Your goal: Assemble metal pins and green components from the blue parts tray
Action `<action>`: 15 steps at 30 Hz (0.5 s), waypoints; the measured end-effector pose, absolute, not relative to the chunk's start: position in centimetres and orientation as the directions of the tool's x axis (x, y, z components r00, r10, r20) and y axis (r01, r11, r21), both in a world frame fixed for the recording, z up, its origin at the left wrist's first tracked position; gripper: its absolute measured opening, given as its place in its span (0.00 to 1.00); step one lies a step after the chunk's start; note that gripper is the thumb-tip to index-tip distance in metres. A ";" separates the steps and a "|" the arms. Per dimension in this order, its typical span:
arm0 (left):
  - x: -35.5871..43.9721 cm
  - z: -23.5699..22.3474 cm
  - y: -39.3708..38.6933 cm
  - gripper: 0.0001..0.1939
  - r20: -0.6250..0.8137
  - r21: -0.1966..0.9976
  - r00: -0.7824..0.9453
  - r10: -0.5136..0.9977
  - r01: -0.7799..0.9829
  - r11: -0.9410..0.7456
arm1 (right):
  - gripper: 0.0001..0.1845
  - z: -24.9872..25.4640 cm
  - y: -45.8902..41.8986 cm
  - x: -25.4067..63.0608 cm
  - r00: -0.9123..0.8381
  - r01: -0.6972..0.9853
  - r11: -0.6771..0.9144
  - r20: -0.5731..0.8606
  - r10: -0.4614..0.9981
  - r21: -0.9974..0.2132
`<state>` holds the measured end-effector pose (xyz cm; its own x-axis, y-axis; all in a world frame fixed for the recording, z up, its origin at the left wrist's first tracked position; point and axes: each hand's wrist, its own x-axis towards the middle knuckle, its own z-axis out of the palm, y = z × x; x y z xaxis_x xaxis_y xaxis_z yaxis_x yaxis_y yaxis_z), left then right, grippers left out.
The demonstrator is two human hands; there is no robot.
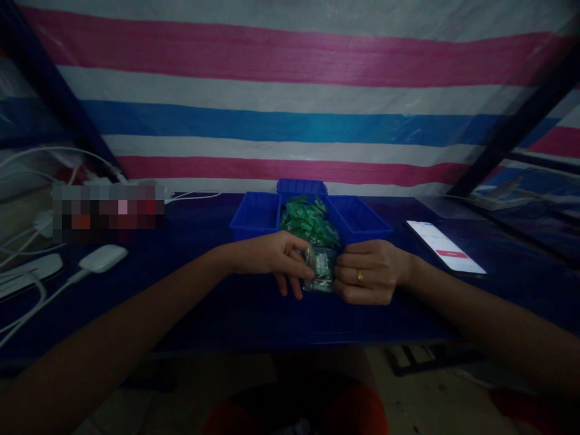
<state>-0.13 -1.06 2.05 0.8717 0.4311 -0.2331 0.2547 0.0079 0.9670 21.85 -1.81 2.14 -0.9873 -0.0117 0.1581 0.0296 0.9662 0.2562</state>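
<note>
Between my two hands is a small clear plastic bag with something pale and greenish inside; its contents are too dim to name. My left hand pinches the bag's left edge between thumb and index finger, the other fingers hanging loosely below. On the opposite edge, my right hand, with a gold ring, is closed with curled fingers on the bag. Just behind the bag lies a heap of green plastic packets, partly covered by my left hand and the bag.
Blue bins stand left, right and behind the green heap. A lit phone lies on the blue table at right. White cables and a charger sit at left. A striped sheet hangs behind.
</note>
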 end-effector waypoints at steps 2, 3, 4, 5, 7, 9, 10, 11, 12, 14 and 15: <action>-0.1 1.9 -0.8 0.12 -0.177 0.970 0.849 0.497 0.235 -0.056 | 0.12 2.0 -1.5 21.7 -0.964 0.126 0.958 0.259 0.057 0.256; -0.2 1.9 -0.6 0.11 -0.137 0.971 0.833 0.536 0.220 -0.094 | 0.12 2.0 -1.3 21.7 -0.944 0.190 0.954 0.310 0.112 0.233; -0.3 1.8 -0.4 0.11 -0.096 0.969 0.814 0.574 0.208 -0.133 | 0.11 2.0 -1.1 21.6 -0.919 0.252 0.950 0.352 0.175 0.186; -0.5 1.9 -0.1 0.11 -0.062 0.965 0.793 0.606 0.203 -0.167 | 0.09 2.0 -0.9 21.5 -0.894 0.307 0.945 0.375 0.246 0.113; -0.8 1.9 0.3 0.11 -0.033 0.953 0.768 0.640 0.218 -0.212 | 0.05 2.1 -0.7 21.4 -0.842 0.383 0.919 0.376 0.387 -0.090; -1.1 2.0 0.6 0.11 -0.051 0.939 0.767 0.640 0.254 -0.230 | 0.01 2.2 -0.7 21.3 -0.795 0.412 0.862 0.344 0.499 -0.295; -1.2 2.1 0.7 0.12 -0.069 0.934 0.772 0.632 0.272 -0.231 | 0.03 2.4 -0.8 21.3 -0.774 0.411 0.828 0.333 0.538 -0.382; -1.3 2.1 0.7 0.12 -0.083 0.931 0.778 0.623 0.284 -0.231 | 0.05 2.5 -1.0 21.2 -0.757 0.398 0.792 0.322 0.569 -0.463; -1.3 2.1 0.6 0.12 -0.097 0.929 0.786 0.611 0.292 -0.229 | 0.06 2.6 -1.2 21.2 -0.747 0.374 0.751 0.304 0.592 -0.544; -1.2 2.0 0.5 0.12 -0.117 0.927 0.799 0.590 0.301 -0.224 | 0.08 2.9 -1.5 21.1 -0.746 0.317 0.639 0.231 0.624 -0.701; -1.1 2.0 0.5 0.11 -0.123 0.926 0.803 0.583 0.303 -0.223 | 0.08 3.0 -1.6 21.1 -0.749 0.293 0.571 0.187 0.636 -0.767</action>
<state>-1.08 0.46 1.98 0.8031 0.5830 -0.1227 0.3033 -0.2228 0.9265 21.13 -1.61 2.98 -0.7487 0.6359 0.1873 0.2929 0.5708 -0.7670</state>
